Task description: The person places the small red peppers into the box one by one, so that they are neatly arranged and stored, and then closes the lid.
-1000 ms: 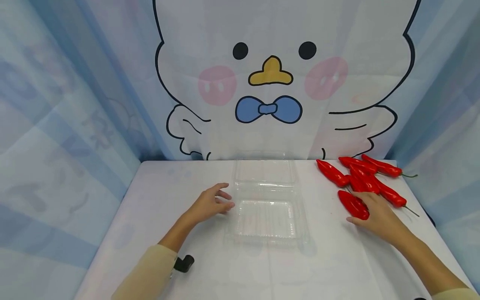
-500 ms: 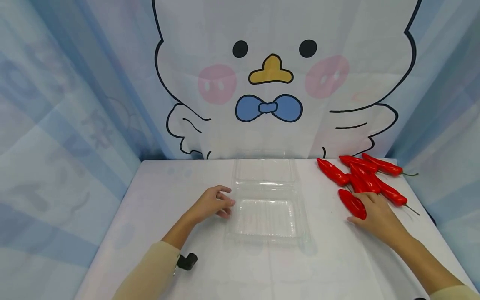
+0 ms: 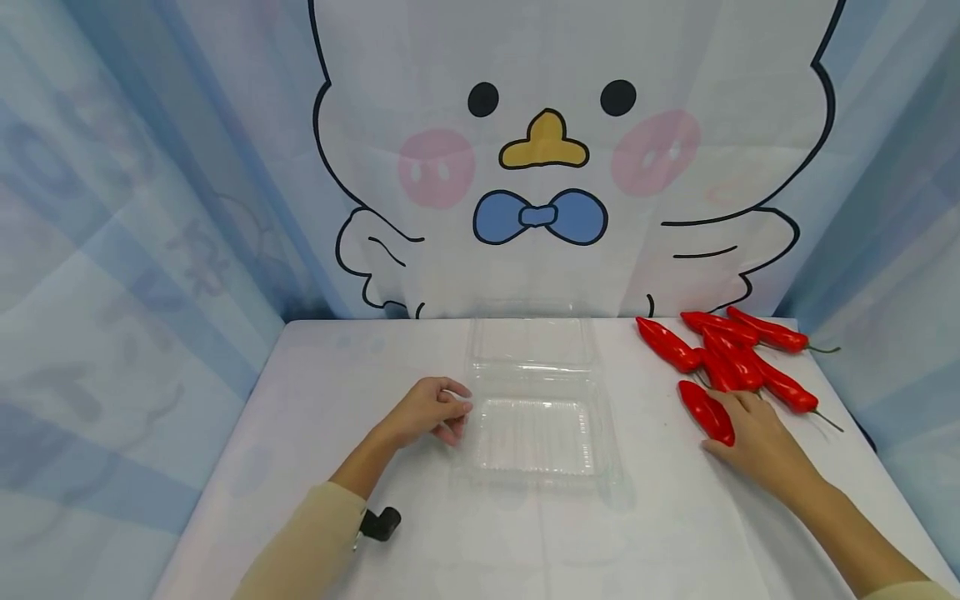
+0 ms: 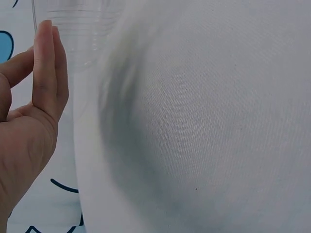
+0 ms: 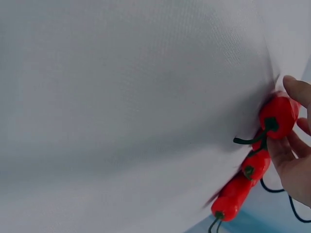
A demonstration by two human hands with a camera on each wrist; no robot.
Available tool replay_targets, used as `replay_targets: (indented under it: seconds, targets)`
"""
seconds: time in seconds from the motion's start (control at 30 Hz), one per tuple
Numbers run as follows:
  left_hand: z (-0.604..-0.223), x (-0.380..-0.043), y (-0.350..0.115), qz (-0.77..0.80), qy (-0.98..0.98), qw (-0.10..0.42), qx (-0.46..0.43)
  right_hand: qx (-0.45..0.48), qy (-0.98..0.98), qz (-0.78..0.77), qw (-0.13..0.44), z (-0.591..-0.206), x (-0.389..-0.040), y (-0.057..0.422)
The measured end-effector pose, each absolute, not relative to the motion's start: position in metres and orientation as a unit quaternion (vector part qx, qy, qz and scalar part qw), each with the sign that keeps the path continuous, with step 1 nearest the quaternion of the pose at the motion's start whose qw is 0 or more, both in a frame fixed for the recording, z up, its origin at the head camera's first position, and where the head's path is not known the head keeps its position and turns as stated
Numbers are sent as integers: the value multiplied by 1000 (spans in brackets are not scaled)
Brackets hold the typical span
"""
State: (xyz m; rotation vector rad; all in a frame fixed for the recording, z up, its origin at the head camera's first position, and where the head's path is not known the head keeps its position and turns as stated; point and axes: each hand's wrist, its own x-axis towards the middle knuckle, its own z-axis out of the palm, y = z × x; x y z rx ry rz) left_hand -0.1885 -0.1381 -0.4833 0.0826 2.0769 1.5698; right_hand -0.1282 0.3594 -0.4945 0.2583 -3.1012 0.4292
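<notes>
Right hand (image 3: 763,440) gripping part-hidden red pepper (image 3: 706,412), left hand (image 3: 425,412) loose, contact with clear container (image 3: 535,437) — unclear

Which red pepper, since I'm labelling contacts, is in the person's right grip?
The red pepper lowest in the head view: it sits between thumb and fingers of the right grip, while the other peppers lie farther back.

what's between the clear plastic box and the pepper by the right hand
Just bare white tabletop between the clear plastic box and the red pepper at the right hand; the head view shows it.
</notes>
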Motion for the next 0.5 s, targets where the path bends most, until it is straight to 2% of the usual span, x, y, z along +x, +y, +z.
replay_targets:
  seconds: [0.17, 0.5]
  targets:
    - [-487, -189, -138, 591, 761, 267, 24, 79, -988, 130, -9, -495, -127, 360]
    - [-485, -188, -138, 601, 752, 270, 42, 83, -988, 131, 9, -500, -126, 360]
